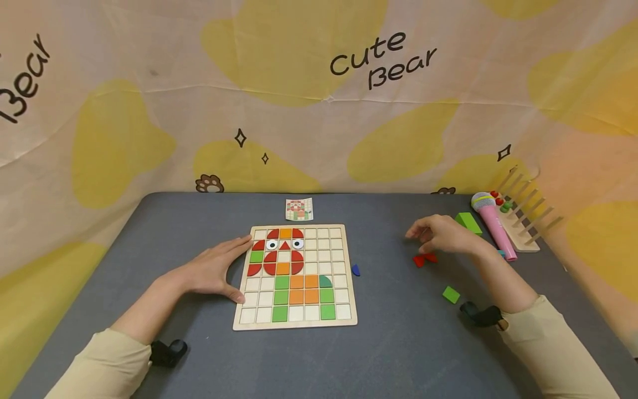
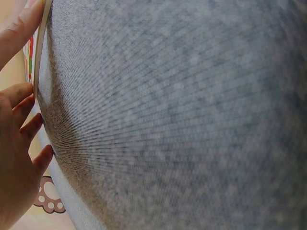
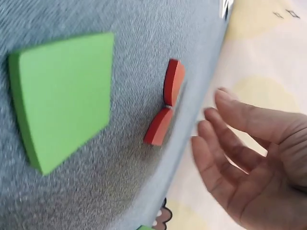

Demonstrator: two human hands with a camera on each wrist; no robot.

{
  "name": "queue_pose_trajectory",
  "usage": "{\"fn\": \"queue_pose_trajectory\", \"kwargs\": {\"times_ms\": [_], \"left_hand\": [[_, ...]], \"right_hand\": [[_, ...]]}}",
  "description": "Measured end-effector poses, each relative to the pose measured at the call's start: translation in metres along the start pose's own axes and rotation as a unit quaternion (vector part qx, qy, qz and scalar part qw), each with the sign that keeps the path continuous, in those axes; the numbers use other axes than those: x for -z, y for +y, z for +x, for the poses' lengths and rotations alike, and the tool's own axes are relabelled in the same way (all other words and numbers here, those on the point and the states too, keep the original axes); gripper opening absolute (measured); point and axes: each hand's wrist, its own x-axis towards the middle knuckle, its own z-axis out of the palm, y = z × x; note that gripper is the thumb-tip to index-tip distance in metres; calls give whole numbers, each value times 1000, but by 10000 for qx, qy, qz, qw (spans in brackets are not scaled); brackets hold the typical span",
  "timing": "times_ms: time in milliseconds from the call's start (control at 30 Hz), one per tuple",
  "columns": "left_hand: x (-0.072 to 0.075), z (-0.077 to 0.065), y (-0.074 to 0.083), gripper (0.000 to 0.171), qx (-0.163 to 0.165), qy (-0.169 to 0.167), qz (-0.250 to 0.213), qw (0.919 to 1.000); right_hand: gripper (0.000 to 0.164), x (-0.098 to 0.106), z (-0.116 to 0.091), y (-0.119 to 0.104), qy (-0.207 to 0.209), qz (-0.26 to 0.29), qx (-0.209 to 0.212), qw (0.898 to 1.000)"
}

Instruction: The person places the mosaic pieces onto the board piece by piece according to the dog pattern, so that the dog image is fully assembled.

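Note:
A wooden grid board (image 1: 324,255) lies on the table, partly filled with red, orange and green tiles and two eye pieces. My left hand (image 1: 206,269) touches its left side, thumb near the lower corner and fingers along the edge higher up. My right hand (image 1: 441,233) hovers at the right with loosely bent fingers and nothing between them. Just below it are two red quarter-round tiles (image 3: 173,84) touching each other on the table. A green square tile (image 3: 62,100) lies nearer to me. Right of the board rests a small blue tile (image 1: 356,270).
Behind the board lies a small pattern card (image 1: 299,209). At the far right are a green block (image 1: 468,223), a pink toy microphone (image 1: 495,224) and a wooden rack with upright pegs (image 1: 528,238). A printed cloth (image 1: 299,111) hangs behind the grey table (image 1: 394,349).

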Motion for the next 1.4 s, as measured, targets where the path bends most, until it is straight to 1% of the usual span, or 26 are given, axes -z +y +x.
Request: {"fn": "queue_pose_trajectory", "kwargs": {"times_ms": [133,267,433,700,900,1033,1100,1233,1400], "left_hand": [[0,0,0,128,27,-1,-12,10000],[-1,0,0,128,40,12,-24,10000],[-1,0,0,128,31,9,-49,10000],[0,-1,1,128,3,0,-50,10000],[1,-1,1,128,0,3,-60,10000],[1,-1,0,128,18,5,-39,10000],[1,-1,0,128,28,1,-24,10000],[1,-1,-1,129,20,7,-4,10000],[0,0,-1,128,-48,31,12,10000]], "right_hand": [[37,1,-2,6,-402,49,-48,9992],[37,1,-3,11,-554,-104,-78,9984],[33,0,-4,18,-596,-168,-170,9979],[29,0,-6,25,-619,192,-223,9976],[25,2,-3,24,-610,58,-239,9978],[19,5,2,17,-496,-121,-129,9986],[17,6,6,11,-322,-208,-16,9993],[13,5,18,-5,84,-258,47,9996],[9,-6,36,-28,369,31,72,9993]]}}
